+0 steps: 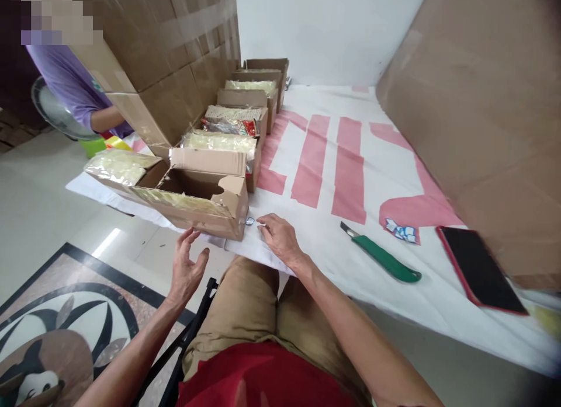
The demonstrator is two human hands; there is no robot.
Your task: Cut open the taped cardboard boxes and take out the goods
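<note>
Centrally, the right hand (280, 239) lies flat on the white surface (315, 232), fingertips just beside a small silvery piece (250, 221), grasping nothing. Left hand (186, 267) hovers spread and empty below the open cardboard box (205, 199).

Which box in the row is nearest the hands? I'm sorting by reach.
The open cardboard box at the row's near end, just beyond both hands; the others line up behind it.

Bright, even daylight; soft shadows; edges stretched and blurred.
</note>
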